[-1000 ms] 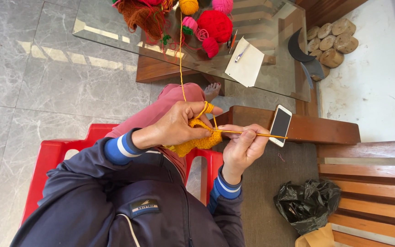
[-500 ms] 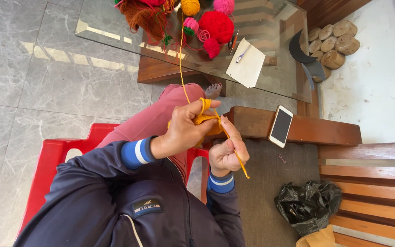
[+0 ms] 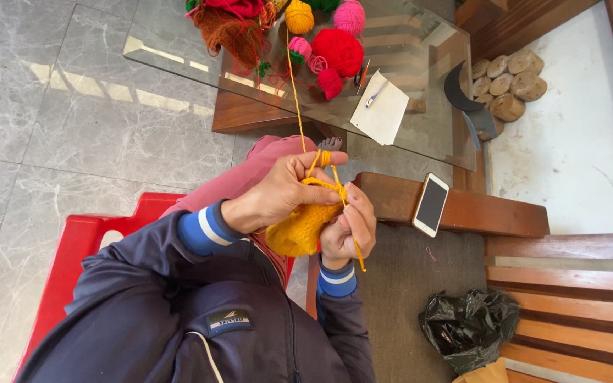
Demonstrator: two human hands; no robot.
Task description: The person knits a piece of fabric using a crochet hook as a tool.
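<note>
The person is sitting on a red plastic chair (image 3: 72, 248), wearing a dark jacket with blue-and-white cuffs. Both hands are meeting in front of the body over a piece of yellow knitted fabric (image 3: 299, 230).

The left hand (image 3: 285, 191) is lying over the top of the fabric, its fingers (image 3: 321, 162) curling closed on the upper edge of the fabric, with a strand of yellow yarn (image 3: 294, 92) looping over the index finger. That strand is running up from the hand to a yellow yarn ball (image 3: 299, 15) on the glass worktop (image 3: 179, 50).

The right hand (image 3: 349, 230) is sitting just beside the left, below the fabric's edge, its fingers (image 3: 362, 213) closing together on a thin yellow stick, apparently a crochet hook or needle (image 3: 352, 234); which one cannot be told. The lower end of the stick is projecting past the hand.

The fabric is hanging between the two hands, above the lap.

Also lying on the worktop are a red yarn ball (image 3: 338, 50), a pink yarn ball (image 3: 350, 15), a brown knitted piece (image 3: 232, 32) and a white sheet of paper (image 3: 381, 113) with a pen on it. A smartphone (image 3: 431, 206) is resting on a wooden ledge (image 3: 484, 209) near the right hand. A black plastic bag (image 3: 470, 326) is sitting on the floor by a wooden bench (image 3: 569, 312).
</note>
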